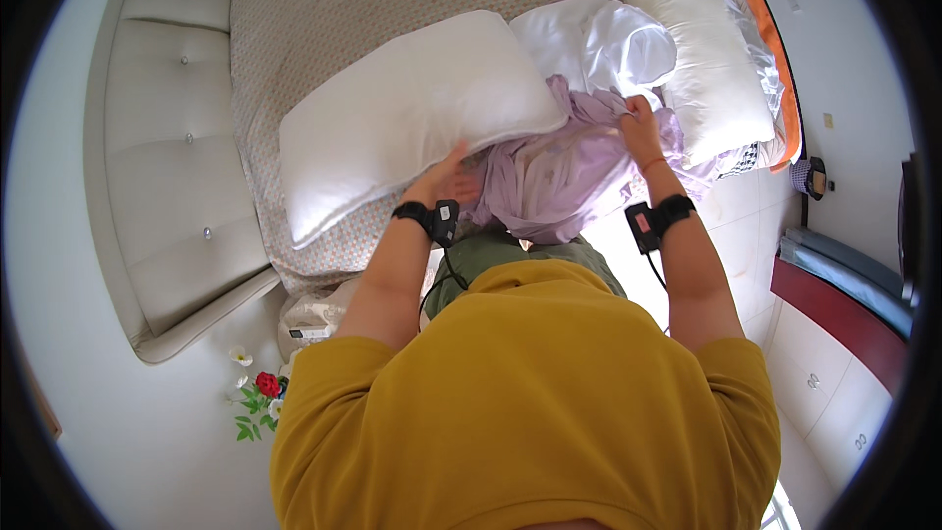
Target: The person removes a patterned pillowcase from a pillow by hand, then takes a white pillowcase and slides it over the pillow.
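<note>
A plump white pillow (422,88) lies on the bed in front of me. My left hand (444,180) is at its near edge, thumb against the pillow, the other fingers stretched out beside a crumpled lilac cloth (564,172). My right hand (640,128) is closed on the upper right part of this cloth, its fingertips partly hidden in the folds. The cloth hangs in loose folds between my hands, over the bed's near edge. Just beyond it lies a shiny white bundle (608,44), whose kind I cannot make out.
Another long white pillow or quilt (687,39) lies at the right, beside clear plastic with an orange border (775,69). A patterned sheet (324,0) covers the bed. The tufted headboard (182,167) stands left. Artificial flowers (263,388) are at lower left, white cabinets (829,373) at lower right.
</note>
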`<control>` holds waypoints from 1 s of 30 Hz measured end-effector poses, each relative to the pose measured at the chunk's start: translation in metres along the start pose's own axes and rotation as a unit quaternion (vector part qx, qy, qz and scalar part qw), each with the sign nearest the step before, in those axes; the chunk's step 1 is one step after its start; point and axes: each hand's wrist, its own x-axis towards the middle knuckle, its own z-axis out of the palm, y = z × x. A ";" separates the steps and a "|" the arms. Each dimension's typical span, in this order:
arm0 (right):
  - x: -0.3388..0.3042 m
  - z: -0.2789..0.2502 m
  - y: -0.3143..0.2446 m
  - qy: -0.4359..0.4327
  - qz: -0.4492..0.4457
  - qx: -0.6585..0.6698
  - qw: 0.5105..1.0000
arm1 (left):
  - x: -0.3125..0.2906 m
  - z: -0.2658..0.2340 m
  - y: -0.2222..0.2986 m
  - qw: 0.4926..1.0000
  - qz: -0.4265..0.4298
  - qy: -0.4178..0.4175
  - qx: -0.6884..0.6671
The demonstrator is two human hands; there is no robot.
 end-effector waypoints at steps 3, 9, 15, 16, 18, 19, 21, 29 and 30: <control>-0.013 -0.026 -0.017 -0.028 0.056 0.064 0.996 | 0.020 -0.007 -0.012 0.887 -0.068 0.125 -0.439; -0.026 -0.022 -0.038 -0.160 -0.028 0.059 0.985 | 0.066 -0.056 0.025 0.873 0.227 0.130 -0.412; -0.050 -0.021 -0.060 -0.408 0.182 0.020 0.894 | -0.013 -0.026 0.158 0.796 0.358 -0.114 -0.476; -0.057 -0.015 -0.045 -0.436 0.148 0.022 0.888 | -0.030 -0.003 0.177 0.815 0.344 -0.119 -0.451; -0.064 -0.012 -0.041 -0.458 0.100 0.043 0.882 | -0.045 0.036 0.193 0.832 0.331 -0.121 -0.428; -0.063 -0.011 -0.042 -0.459 0.101 0.043 0.882 | -0.045 0.056 0.194 0.858 0.316 -0.132 -0.383; -0.057 -0.010 -0.045 -0.446 0.079 0.059 0.889 | -0.025 0.077 0.188 0.903 0.283 -0.151 -0.288; -0.039 -0.016 -0.060 -0.396 0.176 0.207 0.877 | -0.007 0.101 0.061 0.936 0.223 -0.170 0.214; -0.038 -0.015 -0.063 -0.404 0.169 0.237 0.867 | -0.001 0.100 0.047 0.925 0.226 -0.212 0.219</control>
